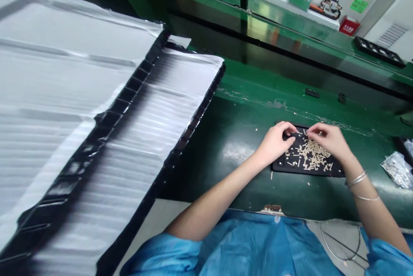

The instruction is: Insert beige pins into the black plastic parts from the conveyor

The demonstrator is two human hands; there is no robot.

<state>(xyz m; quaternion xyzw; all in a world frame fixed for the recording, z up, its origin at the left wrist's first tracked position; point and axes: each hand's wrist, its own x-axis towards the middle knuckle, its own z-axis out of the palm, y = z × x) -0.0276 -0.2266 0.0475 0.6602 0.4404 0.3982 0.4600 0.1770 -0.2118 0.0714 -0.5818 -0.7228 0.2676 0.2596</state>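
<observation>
A shallow black tray [280,167] lies on the green bench in front of me, with a heap of small pale strips [314,155] spread across it. My left hand [278,142] is over the tray's left part, thumb and fingers curled in a pinch. Facing it, my right hand [331,139] is above the heap's far right side, its thumb and fingertips also pinched together. The two sets of fingertips are a short way apart. Whatever they pinch is too small to make out.
Large stacked black trays lined with white sheets [155,108] take up the left side. A clear bag of small parts [397,168] lies at the right. Small black pieces [312,93] sit towards the back. A green ledge [303,31] runs behind the bench [245,125].
</observation>
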